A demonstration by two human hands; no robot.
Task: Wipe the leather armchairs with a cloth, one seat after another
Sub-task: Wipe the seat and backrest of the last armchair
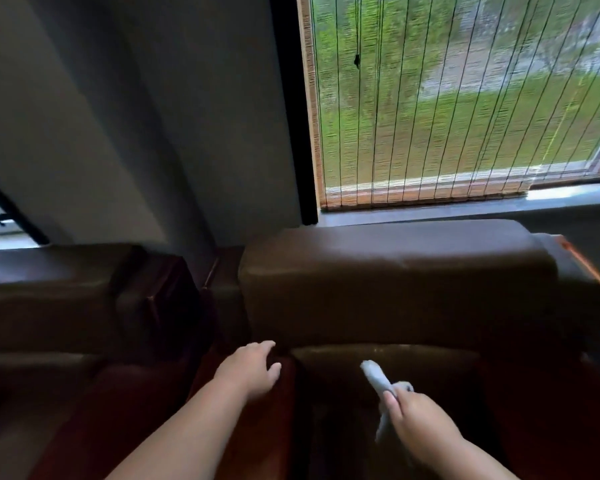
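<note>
A dark brown leather armchair stands in front of me below the window, its backrest facing me and its seat cushion low in view. My right hand grips a bunched white cloth above the seat cushion, one end sticking out towards the backrest. My left hand reaches over the chair's left armrest with fingers loosely extended and holds nothing. A second brown leather armchair stands to the left, close beside the first.
A window with a bamboo blind is behind the chair, above a grey sill. A grey wall fills the left. A narrow gap separates the two chairs.
</note>
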